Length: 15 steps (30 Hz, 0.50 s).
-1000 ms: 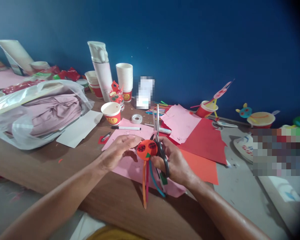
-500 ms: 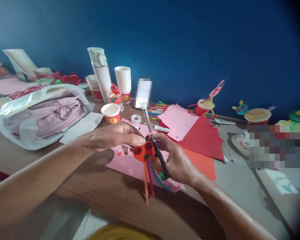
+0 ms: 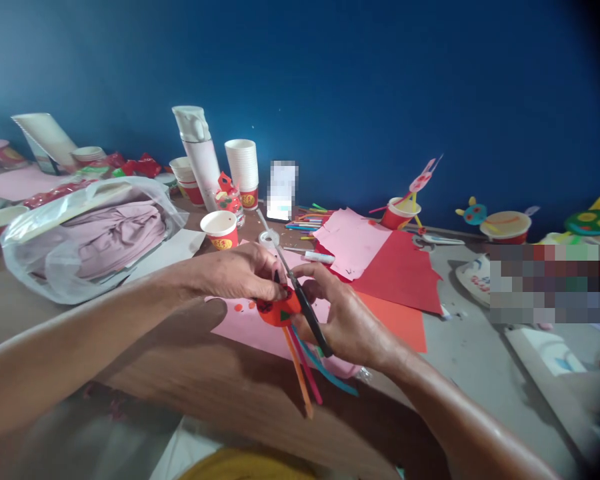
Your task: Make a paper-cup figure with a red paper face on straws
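My left hand [image 3: 237, 272] pinches a round orange-red paper cutout [image 3: 281, 316] with dark markings and a small green triangle. Below the cutout hang an orange strip [image 3: 299, 378], a magenta strip [image 3: 309, 375] and a blue strip [image 3: 333, 377]. Black-handled scissors [image 3: 311, 319] are gripped in my right hand [image 3: 353, 320], their blades pointing up and away past the cutout's right edge. Fingers of both hands hide the cutout's upper part. Beneath lies a pink paper sheet [image 3: 240, 330] with small orange dots on it.
A paper cup [image 3: 219, 230], a tape roll [image 3: 269, 239] and a marker [image 3: 319, 257] lie beyond my hands. Stacked cups [image 3: 241, 170] and a white flask [image 3: 200, 163] stand behind. Red paper [image 3: 395, 277] is to the right; a plastic bag [image 3: 35, 273] is at left.
The cutout has tilted and shifted slightly left, its strips now slanting to the right. The scissor blades have swung left, away from the phone-like screen. Both hands keep their holds.
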{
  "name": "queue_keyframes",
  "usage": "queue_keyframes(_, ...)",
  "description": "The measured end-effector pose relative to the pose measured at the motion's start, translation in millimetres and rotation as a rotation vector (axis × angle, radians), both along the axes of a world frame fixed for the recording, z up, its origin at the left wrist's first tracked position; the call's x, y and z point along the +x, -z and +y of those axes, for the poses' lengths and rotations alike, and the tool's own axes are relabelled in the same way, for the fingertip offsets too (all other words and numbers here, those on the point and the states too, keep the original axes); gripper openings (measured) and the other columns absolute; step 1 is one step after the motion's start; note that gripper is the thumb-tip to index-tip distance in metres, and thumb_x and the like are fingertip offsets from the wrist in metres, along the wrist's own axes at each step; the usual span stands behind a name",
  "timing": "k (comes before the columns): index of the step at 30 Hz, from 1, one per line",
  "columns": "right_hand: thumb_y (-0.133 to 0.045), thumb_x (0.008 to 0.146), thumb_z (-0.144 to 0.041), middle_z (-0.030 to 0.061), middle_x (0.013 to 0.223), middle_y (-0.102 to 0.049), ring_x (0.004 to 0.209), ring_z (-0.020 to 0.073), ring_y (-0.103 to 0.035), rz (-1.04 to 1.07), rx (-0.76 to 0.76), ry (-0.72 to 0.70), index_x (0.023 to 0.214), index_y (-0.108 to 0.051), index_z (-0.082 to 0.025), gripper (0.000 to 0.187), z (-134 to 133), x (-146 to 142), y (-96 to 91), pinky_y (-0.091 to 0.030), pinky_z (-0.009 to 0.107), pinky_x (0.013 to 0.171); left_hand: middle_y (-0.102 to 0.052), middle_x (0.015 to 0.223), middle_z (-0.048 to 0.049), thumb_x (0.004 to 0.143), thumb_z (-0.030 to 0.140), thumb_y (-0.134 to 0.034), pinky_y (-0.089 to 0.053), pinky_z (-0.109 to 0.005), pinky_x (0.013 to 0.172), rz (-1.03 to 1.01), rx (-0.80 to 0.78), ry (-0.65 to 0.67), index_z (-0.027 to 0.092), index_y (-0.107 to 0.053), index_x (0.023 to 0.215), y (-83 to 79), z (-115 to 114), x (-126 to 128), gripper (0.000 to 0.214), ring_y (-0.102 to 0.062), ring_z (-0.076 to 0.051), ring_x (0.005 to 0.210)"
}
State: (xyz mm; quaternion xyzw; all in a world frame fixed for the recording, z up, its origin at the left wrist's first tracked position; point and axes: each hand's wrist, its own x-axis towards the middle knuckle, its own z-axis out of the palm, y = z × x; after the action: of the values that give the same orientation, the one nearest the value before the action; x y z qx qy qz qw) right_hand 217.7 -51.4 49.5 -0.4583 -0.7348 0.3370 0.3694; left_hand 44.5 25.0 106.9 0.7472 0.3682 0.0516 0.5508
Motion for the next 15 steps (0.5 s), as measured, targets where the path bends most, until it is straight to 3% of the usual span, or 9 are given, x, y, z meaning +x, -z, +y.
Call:
queue_keyframes(8, -0.067, 0.071, -0.025, -0.0031, 0.073, -0.056, 0.066, 0.0127, -0.055, 0.413, -0.024, 0.277, 0.105, -0.049, -0.024, 0.039, 10, 17, -10.2, -0.046, 0.026, 0.059, -0.063, 0.056, -0.0014, 0.061, 0.022, -0.071, -0.044, -0.020, 0.048, -0.184, -0.119, -0.314, 0.016, -0.066, 0.063, 25.5, 8, -10, 0.008, -0.057, -0.012, 0.050)
queue_keyframes(15, -0.059, 0.081, -0.036, -0.0027, 0.072, -0.055, 0.062, 0.0112, -0.055, 0.713, 0.076, 0.448, 0.098, -0.054, -0.022, 0.022, 28, 30, -2.5, -0.045, 0.026, 0.059, -0.063, 0.062, -0.0028, 0.064, 0.027, -0.072, -0.046, -0.021, 0.047, -0.555, -0.117, -0.715, 0.014, -0.064, 0.070, 53.0, 13, -16, 0.016, -0.058, -0.013, 0.055)
